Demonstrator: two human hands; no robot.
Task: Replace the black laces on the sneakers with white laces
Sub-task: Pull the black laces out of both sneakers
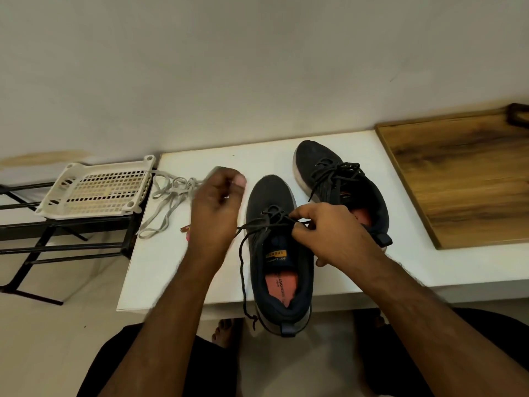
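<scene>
A: What's the biggest risk here?

B: The near sneaker [279, 253] itself. Its heel hangs over the front edge of the tabletop [206, 282], so a hard tug on the black lace [243, 270] could, I'd judge, drag the shoe off onto the floor. The right hand [326, 233] has its grip pinched on the lace crossing at the shoe's throat. The left hand [214, 207], just left of the shoe, is curled; the lace seems to run to it, but I cannot tell whether its grip really has hold.

A: And smaller troubles?

B: The loose lace end dangles left of the shoe past the table edge, with what looks like a knot near its tip; that could snag in an eyelet.

A: What else is about?

B: A wooden board [458, 179] far right of the shoe, a white basket [97, 190] on a black rack far left, the second sneaker [340, 181] behind and right, laces loosened. The white laces [169, 202] lie tangled to the left, behind the left hand, which partly covers them and a small reddish thing [184, 230].
</scene>
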